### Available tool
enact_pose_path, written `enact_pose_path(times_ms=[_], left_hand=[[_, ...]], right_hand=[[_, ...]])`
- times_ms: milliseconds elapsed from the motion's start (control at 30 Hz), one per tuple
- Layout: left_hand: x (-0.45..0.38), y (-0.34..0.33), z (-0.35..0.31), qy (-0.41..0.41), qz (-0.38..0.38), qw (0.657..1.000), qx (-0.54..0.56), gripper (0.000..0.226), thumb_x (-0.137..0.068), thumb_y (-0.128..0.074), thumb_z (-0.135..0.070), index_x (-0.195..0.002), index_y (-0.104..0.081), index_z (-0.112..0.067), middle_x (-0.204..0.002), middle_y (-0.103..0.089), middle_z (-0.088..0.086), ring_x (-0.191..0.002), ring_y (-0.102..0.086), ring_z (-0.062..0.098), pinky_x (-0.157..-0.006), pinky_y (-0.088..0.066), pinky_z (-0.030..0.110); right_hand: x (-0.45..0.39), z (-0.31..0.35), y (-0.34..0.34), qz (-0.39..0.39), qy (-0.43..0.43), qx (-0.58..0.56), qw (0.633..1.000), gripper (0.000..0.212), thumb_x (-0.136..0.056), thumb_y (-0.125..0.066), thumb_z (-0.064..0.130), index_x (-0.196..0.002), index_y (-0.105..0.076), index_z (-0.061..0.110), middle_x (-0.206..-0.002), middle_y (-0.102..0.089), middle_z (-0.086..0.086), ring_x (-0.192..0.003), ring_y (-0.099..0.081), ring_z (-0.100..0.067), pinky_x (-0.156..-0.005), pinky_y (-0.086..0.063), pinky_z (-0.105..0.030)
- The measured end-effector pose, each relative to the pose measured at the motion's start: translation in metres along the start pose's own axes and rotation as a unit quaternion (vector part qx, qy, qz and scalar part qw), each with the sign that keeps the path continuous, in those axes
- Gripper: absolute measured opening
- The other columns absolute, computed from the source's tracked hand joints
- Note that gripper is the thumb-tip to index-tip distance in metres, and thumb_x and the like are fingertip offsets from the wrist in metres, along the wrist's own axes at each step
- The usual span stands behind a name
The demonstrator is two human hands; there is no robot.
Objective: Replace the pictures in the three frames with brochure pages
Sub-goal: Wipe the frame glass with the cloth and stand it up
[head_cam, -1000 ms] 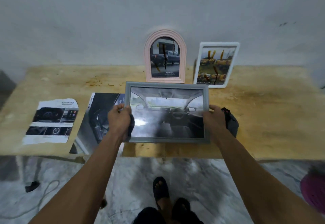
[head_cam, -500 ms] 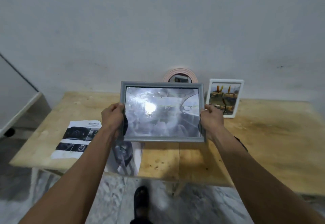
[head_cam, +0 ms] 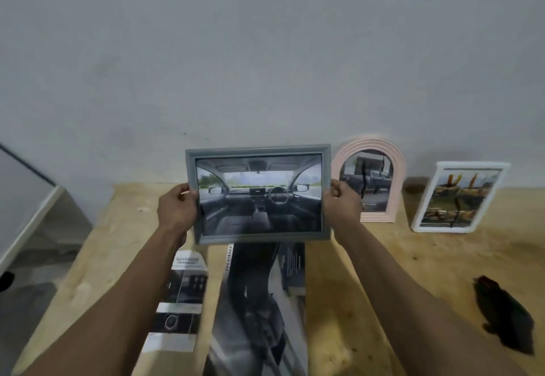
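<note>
Nearest to the viewer, two bare forearms reach forward over the wooden counter [head_cam: 427, 260]. Under them, two brochure pages lie flat: a large dark brochure page [head_cam: 259, 302] below the space between the hands, and a smaller white brochure page [head_cam: 182, 296] partly covered by the left forearm. To the right of the right forearm, well apart from the fingers, a black cloth [head_cam: 507, 319] lies on the counter.

Further on, both hands hold the grey frame [head_cam: 261, 151] upright above the counter, its lower edge over the top of the dark page. The left hand [head_cam: 176, 209] grips the left side of the frame, its fingers [head_cam: 184, 191] curled around the edge. The right hand [head_cam: 342, 206] grips the right side in the same way, with the fingers [head_cam: 337, 188] bent over the front border. The frame shows a picture of a car interior with a steering wheel and dashboard.

Behind and to the right of the right fingers, a pink arched frame [head_cam: 370, 147] stands on the counter near the wall [head_cam: 265, 51], with a picture of a dark vehicle. Further right stands a white frame [head_cam: 421, 198], tilted back, with a brownish picture that is too blurred to read.
</note>
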State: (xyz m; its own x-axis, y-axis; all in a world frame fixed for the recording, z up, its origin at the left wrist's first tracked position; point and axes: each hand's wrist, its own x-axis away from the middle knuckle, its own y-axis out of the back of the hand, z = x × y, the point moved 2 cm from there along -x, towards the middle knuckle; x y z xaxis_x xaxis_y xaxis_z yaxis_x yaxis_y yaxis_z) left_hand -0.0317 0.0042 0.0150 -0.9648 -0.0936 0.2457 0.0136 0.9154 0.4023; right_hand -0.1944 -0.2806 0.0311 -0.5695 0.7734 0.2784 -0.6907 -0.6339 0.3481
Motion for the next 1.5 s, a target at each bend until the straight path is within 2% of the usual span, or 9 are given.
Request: enact_pose_path(times_ms=[100,267,633,733,867,1033,1133,1300,1500], left_hand=[[-0.041,-0.005,0.009,0.027,0.014,1.0,-0.001,0.032,-0.091,-0.065,-0.025,-0.122,-0.07,-0.022,-0.11,-0.074,0.007,-0.1,-0.069,0.032,-0.089,-0.059,0.052],[-0.067,-0.022,0.014,0.038,-0.003,0.999,0.011,0.027,-0.093,-0.063,-0.021,-0.118,-0.074,-0.024,-0.105,-0.074,0.005,-0.098,-0.069,0.031,-0.087,-0.06,0.05],[-0.094,-0.054,0.031,-0.045,0.037,0.998,-0.04,0.02,-0.089,-0.059,-0.028,-0.097,-0.07,-0.042,-0.087,-0.074,0.003,-0.088,-0.071,0.035,-0.08,-0.06,0.054],[-0.09,-0.056,0.026,-0.054,0.048,0.997,-0.04,0.026,-0.089,-0.057,-0.027,-0.106,-0.07,-0.041,-0.087,-0.073,0.003,-0.088,-0.069,0.035,-0.084,-0.06,0.051],[-0.092,-0.06,0.023,-0.035,0.046,0.998,-0.023,0.029,-0.095,-0.056,-0.018,-0.116,-0.075,-0.02,-0.09,-0.069,0.002,-0.09,-0.067,0.032,-0.082,-0.056,0.039],[-0.091,-0.061,0.022,-0.02,0.05,0.998,-0.017,0.032,-0.097,-0.056,-0.017,-0.125,-0.071,-0.02,-0.096,-0.07,0.002,-0.091,-0.066,0.026,-0.085,-0.054,0.035],[-0.09,-0.06,0.019,-0.012,0.06,0.998,-0.016,0.034,-0.098,-0.057,-0.02,-0.13,-0.068,-0.021,-0.093,-0.069,0.005,-0.086,-0.063,0.022,-0.075,-0.046,0.024],[-0.082,-0.058,0.013,-0.012,0.085,0.996,-0.037,0.04,-0.099,-0.058,-0.022,-0.139,-0.06,-0.023,-0.122,-0.069,0.0,-0.1,-0.062,0.018,-0.086,-0.049,0.025],[-0.067,-0.055,0.009,0.011,0.078,0.994,-0.076,0.068,-0.095,-0.067,-0.031,-0.153,-0.037,-0.014,-0.15,-0.049,0.011,-0.134,-0.049,0.031,-0.103,-0.048,0.042]], right_hand=[[-0.01,0.003,-0.026,-0.018,-0.002,0.0,1.0,0.038,-0.097,-0.047,0.003,-0.133,-0.055,0.011,-0.121,-0.063,-0.006,-0.109,-0.058,-0.021,-0.088,-0.047,-0.027],[-0.04,-0.001,-0.059,-0.023,-0.027,0.021,0.999,0.045,-0.097,-0.043,-0.001,-0.139,-0.052,0.01,-0.134,-0.059,-0.006,-0.121,-0.056,-0.022,-0.108,-0.043,-0.036],[-0.084,-0.017,-0.085,-0.044,-0.068,0.085,0.993,0.047,-0.093,-0.046,0.004,-0.137,-0.054,0.016,-0.12,-0.067,-0.007,-0.107,-0.063,-0.027,-0.1,-0.05,-0.039],[-0.085,-0.021,-0.088,-0.055,-0.078,0.083,0.992,0.045,-0.094,-0.048,0.005,-0.137,-0.053,0.016,-0.12,-0.067,-0.009,-0.106,-0.063,-0.029,-0.099,-0.051,-0.041],[-0.084,-0.022,-0.09,-0.065,-0.08,0.077,0.992,0.045,-0.093,-0.049,0.005,-0.136,-0.053,0.017,-0.117,-0.067,-0.008,-0.106,-0.062,-0.029,-0.099,-0.05,-0.041],[-0.08,-0.019,-0.089,-0.043,-0.089,0.087,0.991,0.05,-0.092,-0.05,0.002,-0.141,-0.048,0.016,-0.125,-0.063,-0.009,-0.115,-0.058,-0.03,-0.104,-0.046,-0.036],[-0.078,-0.017,-0.091,-0.028,-0.1,0.106,0.989,0.06,-0.09,-0.049,0.002,-0.147,-0.039,0.015,-0.136,-0.056,-0.012,-0.123,-0.052,-0.034,-0.107,-0.042,-0.038],[-0.066,-0.015,-0.09,-0.043,-0.107,0.12,0.986,0.066,-0.087,-0.051,0.004,-0.149,-0.034,0.012,-0.137,-0.055,-0.017,-0.123,-0.051,-0.037,-0.106,-0.043,-0.037],[-0.053,-0.009,-0.08,-0.047,-0.088,0.109,0.989,0.064,-0.087,-0.053,0.002,-0.149,-0.036,0.008,-0.138,-0.053,-0.017,-0.125,-0.051,-0.034,-0.106,-0.043,-0.036]])
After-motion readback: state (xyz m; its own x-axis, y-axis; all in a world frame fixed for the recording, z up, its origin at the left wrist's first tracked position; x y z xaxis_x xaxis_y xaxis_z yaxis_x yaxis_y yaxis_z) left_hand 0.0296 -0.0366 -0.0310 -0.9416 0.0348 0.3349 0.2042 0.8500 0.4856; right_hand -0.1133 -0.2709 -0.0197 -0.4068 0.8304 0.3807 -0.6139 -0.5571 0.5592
